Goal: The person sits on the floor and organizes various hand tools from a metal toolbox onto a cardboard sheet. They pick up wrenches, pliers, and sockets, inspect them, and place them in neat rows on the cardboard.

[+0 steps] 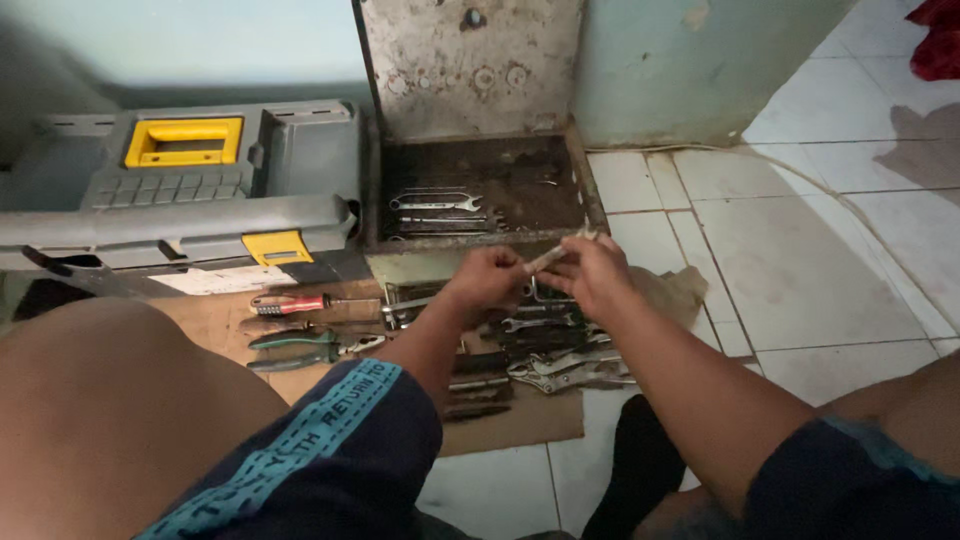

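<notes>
A small pale tool [548, 258] is pinched between both hands, just above the near edge of the open metal box [590, 190]. A few wrenches [436, 203] already lie inside; many tools [540, 350] remain on the cardboard [520, 415] below. Left hand [487, 278] and right hand [592, 272] meet, forearms reaching forward.

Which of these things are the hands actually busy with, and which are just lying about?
In use: left hand and right hand, both holding a small pale tool above the open rusty metal toolbox.

Lying about: grey plastic toolbox, red-handled screwdriver, green-handled pliers, locking pliers, cardboard sheet.
</notes>
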